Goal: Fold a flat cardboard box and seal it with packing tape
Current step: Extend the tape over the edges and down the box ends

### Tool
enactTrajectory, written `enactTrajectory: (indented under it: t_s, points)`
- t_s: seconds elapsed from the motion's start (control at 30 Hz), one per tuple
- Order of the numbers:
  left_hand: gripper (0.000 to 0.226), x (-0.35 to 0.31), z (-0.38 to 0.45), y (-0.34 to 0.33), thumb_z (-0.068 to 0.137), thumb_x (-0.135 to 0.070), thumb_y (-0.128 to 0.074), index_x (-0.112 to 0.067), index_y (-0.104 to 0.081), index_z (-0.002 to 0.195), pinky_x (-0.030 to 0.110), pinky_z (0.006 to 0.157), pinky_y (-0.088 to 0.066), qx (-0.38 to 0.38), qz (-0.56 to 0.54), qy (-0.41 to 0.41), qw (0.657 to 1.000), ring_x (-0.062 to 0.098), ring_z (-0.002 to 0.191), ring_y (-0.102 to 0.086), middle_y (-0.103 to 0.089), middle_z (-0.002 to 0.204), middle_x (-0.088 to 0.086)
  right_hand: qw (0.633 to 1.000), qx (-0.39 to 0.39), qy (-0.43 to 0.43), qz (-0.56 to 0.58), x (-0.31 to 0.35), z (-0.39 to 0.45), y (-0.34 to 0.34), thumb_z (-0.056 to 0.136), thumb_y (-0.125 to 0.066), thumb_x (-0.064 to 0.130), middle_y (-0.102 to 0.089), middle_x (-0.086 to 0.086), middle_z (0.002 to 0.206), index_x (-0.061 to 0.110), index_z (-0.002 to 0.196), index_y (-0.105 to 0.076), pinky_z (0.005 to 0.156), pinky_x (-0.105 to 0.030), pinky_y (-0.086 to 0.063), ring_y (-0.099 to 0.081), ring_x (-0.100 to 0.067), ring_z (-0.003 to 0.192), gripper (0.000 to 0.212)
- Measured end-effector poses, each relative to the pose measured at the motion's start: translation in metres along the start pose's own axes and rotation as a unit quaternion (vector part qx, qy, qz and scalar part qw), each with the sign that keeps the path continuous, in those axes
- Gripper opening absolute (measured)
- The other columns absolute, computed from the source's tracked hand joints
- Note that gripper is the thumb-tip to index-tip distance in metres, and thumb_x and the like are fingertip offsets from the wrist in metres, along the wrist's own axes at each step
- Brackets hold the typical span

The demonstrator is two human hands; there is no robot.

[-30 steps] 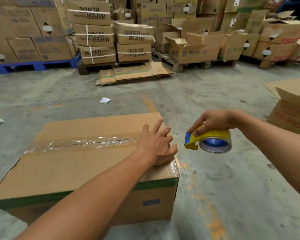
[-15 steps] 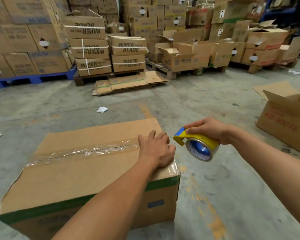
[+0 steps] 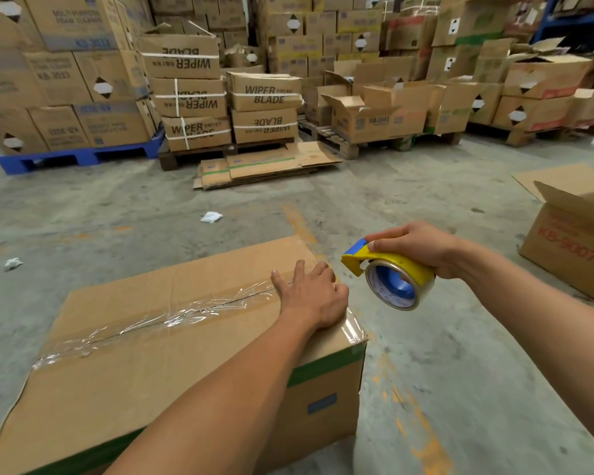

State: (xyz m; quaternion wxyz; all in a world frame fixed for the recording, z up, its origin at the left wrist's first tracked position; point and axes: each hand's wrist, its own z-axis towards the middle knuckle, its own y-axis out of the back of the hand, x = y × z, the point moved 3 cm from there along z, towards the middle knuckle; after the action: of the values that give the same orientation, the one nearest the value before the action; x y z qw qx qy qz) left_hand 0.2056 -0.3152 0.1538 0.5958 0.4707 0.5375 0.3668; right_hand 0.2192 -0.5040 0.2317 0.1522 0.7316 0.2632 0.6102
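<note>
Cardboard box [image 3: 144, 368] sits closed on the concrete floor [image 3: 460, 389] at the near left, its two top flaps meeting along a seam covered by a wrinkled strip of clear packing tape [image 3: 158, 323] that runs from the box's left edge to its right edge. At that right edge the left hand [image 3: 311, 298] lies palm down, fingers curled over the tape end and holding nothing, where a second ago the fingers were spread and lifted; it has settled to press the end onto the cardboard. Just beyond the right edge, clear of the box, the right hand [image 3: 422, 250] is clenched around the yellow tape dispenser [image 3: 391, 277], which has swung in closer to the box and tilted so the blue core faces the camera. No stretch of tape can be seen joining roll to box, so the strip looks cut, and the top seam seems nearly sealed. Farther off lie flattened cartons [image 3: 264, 166] before pallets of stacked boxes [image 3: 264, 104]
</note>
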Motion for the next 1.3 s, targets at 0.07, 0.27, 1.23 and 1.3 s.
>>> enactTrajectory:
  t_s: [0.07, 0.27, 1.23, 1.3]
  points:
    - [0.047, 0.006, 0.010, 0.013, 0.096, -0.040, -0.027, -0.025, -0.051, 0.134, 0.064, 0.113, -0.001, 0.009, -0.099, 0.024, 0.995, 0.025, 0.145, -0.025, -0.046, 0.146, -0.003, 1.000, 0.001, 0.019, 0.016, 0.006, -0.006, 0.001, 0.087, -0.072, 0.037, -0.072, -0.003, 0.108, 0.034, 0.113, -0.074, 0.080, -0.034, -0.058, -0.068, -0.023, 0.092, 0.027]
    - [0.032, 0.024, 0.015, 0.075, 0.102, -0.031, -0.038, -0.007, -0.059, 0.108, 0.027, 0.058, -0.046, 0.138, -0.536, 0.169, 0.816, 0.026, 0.083, -0.071, -0.070, 0.104, 0.012, 0.991, 0.088, 0.074, 0.063, 0.028, -0.034, -0.004, 0.093, -0.065, 0.026, -0.076, 0.003, 0.087, 0.030, 0.118, -0.071, 0.054, -0.017, -0.052, -0.069, -0.006, 0.062, 0.027]
    - [0.019, 0.085, 0.141, 0.105, 0.100, -0.011, -0.054, -0.013, -0.058, 0.082, 0.016, 0.052, -0.045, 0.185, -0.372, 0.039, 0.909, 0.006, 0.057, -0.053, -0.061, 0.070, 0.001, 0.992, -0.042, -0.048, 0.104, 0.073, -0.063, -0.052, 0.091, -0.070, 0.024, -0.072, -0.005, 0.066, 0.025, 0.125, -0.068, 0.047, -0.027, -0.054, -0.059, -0.017, 0.047, 0.034]
    - [0.018, 0.083, 0.156, 0.097, 0.099, -0.010, -0.057, -0.015, -0.058, 0.081, 0.019, 0.053, -0.045, 0.159, -0.346, 0.012, 0.925, 0.009, 0.060, -0.051, -0.060, 0.072, 0.003, 0.989, -0.067, -0.054, 0.122, 0.077, -0.049, -0.062, 0.089, -0.072, 0.023, -0.071, -0.009, 0.070, 0.021, 0.125, -0.068, 0.048, -0.028, -0.056, -0.058, -0.020, 0.047, 0.036]
